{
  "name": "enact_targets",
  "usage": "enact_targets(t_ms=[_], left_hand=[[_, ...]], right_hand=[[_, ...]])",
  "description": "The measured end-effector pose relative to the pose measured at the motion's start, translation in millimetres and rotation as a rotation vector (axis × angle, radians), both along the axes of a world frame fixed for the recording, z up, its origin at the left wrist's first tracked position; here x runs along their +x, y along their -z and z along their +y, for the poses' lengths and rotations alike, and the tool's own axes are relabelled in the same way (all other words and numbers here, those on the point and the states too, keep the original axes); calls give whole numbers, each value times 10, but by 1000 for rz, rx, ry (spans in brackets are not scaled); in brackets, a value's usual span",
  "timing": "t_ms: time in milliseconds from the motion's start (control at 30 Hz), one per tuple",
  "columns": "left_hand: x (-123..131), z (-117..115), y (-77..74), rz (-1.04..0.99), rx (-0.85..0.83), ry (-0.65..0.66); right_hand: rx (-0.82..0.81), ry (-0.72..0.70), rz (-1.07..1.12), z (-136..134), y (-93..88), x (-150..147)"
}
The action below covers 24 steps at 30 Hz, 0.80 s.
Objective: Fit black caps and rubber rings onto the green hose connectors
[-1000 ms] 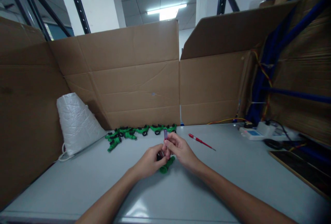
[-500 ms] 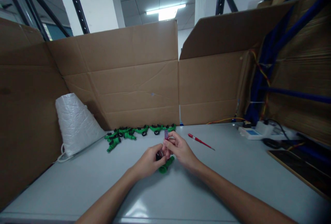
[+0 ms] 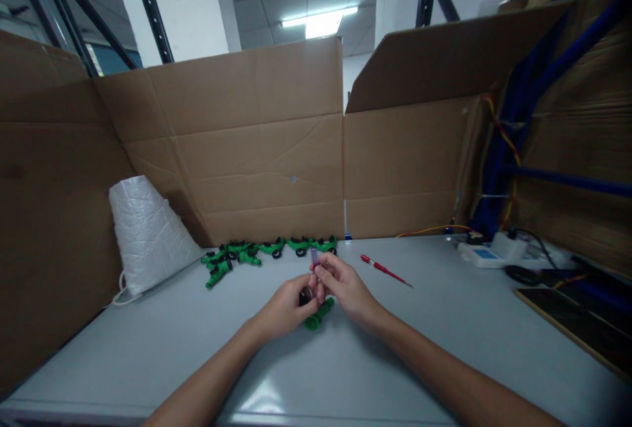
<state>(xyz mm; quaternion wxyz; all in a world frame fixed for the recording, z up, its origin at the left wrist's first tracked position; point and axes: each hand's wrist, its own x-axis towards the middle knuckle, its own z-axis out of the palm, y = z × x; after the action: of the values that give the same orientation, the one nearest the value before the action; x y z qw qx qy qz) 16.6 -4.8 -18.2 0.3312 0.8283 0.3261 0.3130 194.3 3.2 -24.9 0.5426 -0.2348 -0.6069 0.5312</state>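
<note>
My left hand (image 3: pixel 286 308) is closed around a small green fitting (image 3: pixel 318 317) with a black part, held just above the table. The fitting's round, hollow end faces me, and my fingers cover much of the rest. In my right hand (image 3: pixel 345 287) a small screwdriver with a clear purple handle (image 3: pixel 315 256) is pinched between thumb and fingers, the handle pointing up. Its tip is hidden by my fingers, close to the black part. The two hands touch or nearly touch each other.
Several similar green-and-black fittings (image 3: pixel 270 249) line the back edge. A red screwdriver (image 3: pixel 386 271) lies right of my hands. A white padded bag (image 3: pixel 148 236) leans at the left. Cardboard panels (image 3: pixel 257 144) wall the table; a power strip (image 3: pixel 486 255) sits at the right.
The purple handle has turned and tipped slightly to the left in my right fingers. My left hand keeps its hold on the green fitting. The view has shifted slightly.
</note>
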Motion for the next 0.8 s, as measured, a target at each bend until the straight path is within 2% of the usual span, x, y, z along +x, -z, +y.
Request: enact_targets(t_ms=[800], left_hand=[[-18,21,17,32,3,-11]], right_hand=[[28,53,-25,54,89,8]])
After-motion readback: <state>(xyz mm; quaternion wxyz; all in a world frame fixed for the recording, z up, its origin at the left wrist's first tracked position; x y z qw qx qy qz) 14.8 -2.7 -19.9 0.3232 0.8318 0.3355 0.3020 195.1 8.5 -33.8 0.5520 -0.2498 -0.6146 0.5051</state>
